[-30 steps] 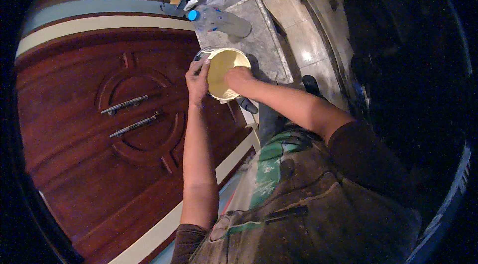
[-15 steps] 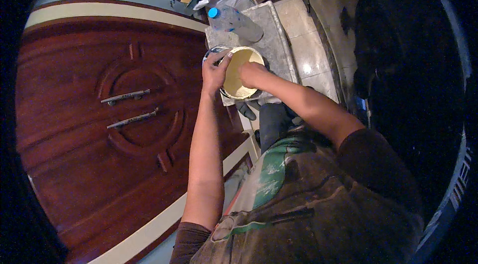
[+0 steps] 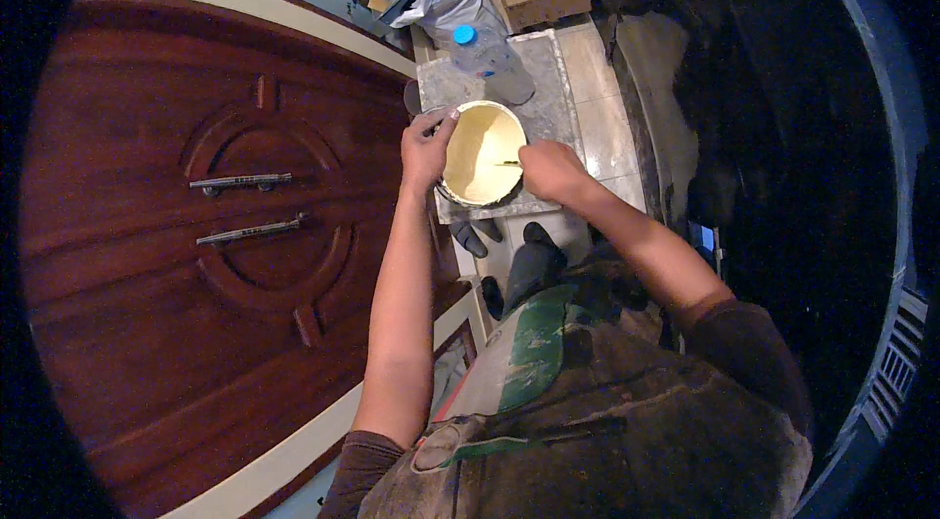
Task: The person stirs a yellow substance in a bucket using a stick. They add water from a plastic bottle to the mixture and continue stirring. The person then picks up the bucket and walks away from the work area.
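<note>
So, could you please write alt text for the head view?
A person's left hand holds a yellowish bucket by its rim; the right hand, at the opposite side, holds a thin, unclear object. A blue-capped bottle stands beyond, with a dark red door at left.

Dark red paneled door (image 3: pixel 117 196) — pale tiled floor (image 3: pixel 607 132).

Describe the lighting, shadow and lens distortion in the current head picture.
Head view: the bucket is shadowed inside at left, bright at right; head view: much of the right side is nearly black; head view: the upper pale trim visibly bends.
</note>
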### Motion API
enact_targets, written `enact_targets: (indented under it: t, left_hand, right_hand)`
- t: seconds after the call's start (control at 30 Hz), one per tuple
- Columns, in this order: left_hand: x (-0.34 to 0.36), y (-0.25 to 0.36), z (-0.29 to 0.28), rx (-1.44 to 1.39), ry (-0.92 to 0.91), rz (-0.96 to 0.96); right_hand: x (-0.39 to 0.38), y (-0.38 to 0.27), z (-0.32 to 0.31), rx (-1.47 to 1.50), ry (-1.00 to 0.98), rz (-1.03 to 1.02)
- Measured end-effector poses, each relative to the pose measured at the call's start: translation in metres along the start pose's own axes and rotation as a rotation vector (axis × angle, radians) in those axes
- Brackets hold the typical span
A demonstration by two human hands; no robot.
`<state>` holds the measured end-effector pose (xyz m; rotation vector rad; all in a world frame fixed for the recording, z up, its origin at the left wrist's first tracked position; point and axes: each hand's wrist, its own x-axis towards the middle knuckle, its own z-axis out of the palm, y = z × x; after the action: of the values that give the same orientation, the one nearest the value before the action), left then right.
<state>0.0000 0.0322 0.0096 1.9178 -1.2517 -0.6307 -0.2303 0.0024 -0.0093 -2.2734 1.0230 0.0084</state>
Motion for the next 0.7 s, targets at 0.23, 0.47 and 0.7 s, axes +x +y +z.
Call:
enact_targets:
  t: [0.23, 0.47, 0.7]
  left_hand:
    - [0.009, -0.013, -0.013, -0.066, -0.040, 0.045]
    - [0.008, -0.015, -0.017, -0.091, -0.063, 0.087]
    - [0.002, 0.002, -0.030, -0.089, -0.101, 0.112]
  right_hand:
    - [-0.045, 0.003, 0.040, -0.086, 0.187, -0.167]
    - [-0.048, -0.036, 0.041, -0.221, 0.098, 0.034]
    - [-0.062, -0.055, 0.054, -0.215, 0.184, 0.124]
